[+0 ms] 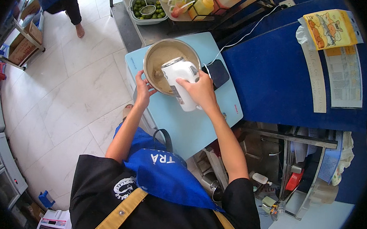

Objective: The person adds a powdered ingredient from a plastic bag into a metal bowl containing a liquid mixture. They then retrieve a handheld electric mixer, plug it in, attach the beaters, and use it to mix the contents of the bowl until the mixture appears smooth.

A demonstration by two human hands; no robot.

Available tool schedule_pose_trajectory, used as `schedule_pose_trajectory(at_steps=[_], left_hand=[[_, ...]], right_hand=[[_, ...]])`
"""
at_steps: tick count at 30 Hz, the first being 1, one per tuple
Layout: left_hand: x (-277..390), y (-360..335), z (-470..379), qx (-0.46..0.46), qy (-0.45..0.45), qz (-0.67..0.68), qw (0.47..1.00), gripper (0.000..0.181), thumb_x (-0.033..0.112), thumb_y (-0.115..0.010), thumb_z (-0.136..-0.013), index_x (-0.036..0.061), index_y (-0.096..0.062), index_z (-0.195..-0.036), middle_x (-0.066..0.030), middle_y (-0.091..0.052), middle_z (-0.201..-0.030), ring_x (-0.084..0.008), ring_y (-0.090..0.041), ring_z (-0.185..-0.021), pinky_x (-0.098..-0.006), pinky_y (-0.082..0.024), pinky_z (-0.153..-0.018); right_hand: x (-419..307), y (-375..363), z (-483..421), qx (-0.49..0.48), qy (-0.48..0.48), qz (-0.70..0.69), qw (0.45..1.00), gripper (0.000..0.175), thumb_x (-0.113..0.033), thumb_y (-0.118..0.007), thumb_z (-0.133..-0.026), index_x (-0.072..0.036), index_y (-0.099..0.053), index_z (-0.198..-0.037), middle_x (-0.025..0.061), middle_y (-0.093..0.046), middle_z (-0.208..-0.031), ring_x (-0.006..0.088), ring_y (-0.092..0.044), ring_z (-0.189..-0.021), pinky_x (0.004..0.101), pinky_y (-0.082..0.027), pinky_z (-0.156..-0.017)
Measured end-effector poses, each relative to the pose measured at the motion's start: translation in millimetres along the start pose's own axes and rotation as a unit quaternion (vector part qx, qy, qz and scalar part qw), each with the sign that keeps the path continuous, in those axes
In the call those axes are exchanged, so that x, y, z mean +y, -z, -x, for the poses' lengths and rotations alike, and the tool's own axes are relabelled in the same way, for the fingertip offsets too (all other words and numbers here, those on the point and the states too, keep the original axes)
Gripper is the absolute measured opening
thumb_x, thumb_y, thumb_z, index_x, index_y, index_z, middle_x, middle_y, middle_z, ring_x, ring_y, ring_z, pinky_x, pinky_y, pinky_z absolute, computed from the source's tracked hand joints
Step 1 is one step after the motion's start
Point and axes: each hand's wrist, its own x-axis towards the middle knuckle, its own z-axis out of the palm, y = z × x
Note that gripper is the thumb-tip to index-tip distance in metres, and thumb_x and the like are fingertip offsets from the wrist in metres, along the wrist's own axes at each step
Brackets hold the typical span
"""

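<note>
A round metal pot [146,62] with a tan, liquid-looking content stands on a light blue flat-topped appliance [170,126]. My left hand [143,88] holds the pot's lower left rim, thumb and fingers against its outer side. In my right hand [200,88] is a white hand-held appliance [184,73], possibly a hand mixer; it is tilted over the pot, and its far end lies above the contents. Whether anything reaches down from it into the contents is hidden. A dark smartphone [220,72] with a white cable lies right of the pot, partly behind my right hand.
Beyond the pot, a basket of green citrus fruit [158,15] with a strainer and a rack of squeeze bottles [205,7] stand on a counter. Papers [346,77] hang on the blue wall at right. A shelf rack [308,139] stands below. Another person [59,0] stands at upper left.
</note>
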Motion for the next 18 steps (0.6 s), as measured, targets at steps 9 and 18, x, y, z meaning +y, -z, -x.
schedule_pose_trajectory(at_steps=[9, 18], left_hand=[[-6.6, 0.3, -7.6, 0.005, -0.001, 0.015, 1.0, 0.071, 0.064, -0.027, -0.102, 0.0164, -0.027, -0.156, -0.0106, -0.065, -0.109, -0.0211, -0.064, -0.09, -0.0433, -0.053, -0.082], [-11.3, -2.6, -9.8, 0.028, -0.004, 0.013, 1.0, 0.075, 0.069, -0.029, -0.1, 0.0189, -0.032, -0.155, -0.0109, -0.066, -0.113, -0.0196, -0.063, -0.091, -0.0407, -0.05, -0.082]], right_hand=[[-19.9, 5.9, 2.9, -0.014, -0.019, 0.06, 0.998, 0.048, -0.027, -0.084, -0.078, 0.003, -0.073, -0.114, 0.0208, -0.077, -0.102, 0.031, -0.076, -0.091, 0.0393, -0.059, -0.082], [12.6, 23.4, 19.3, -0.011, -0.015, 0.051, 0.999, 0.05, -0.033, -0.085, -0.077, 0.0, -0.073, -0.113, 0.0237, -0.075, -0.103, 0.0379, -0.074, -0.097, 0.0438, -0.058, -0.085]])
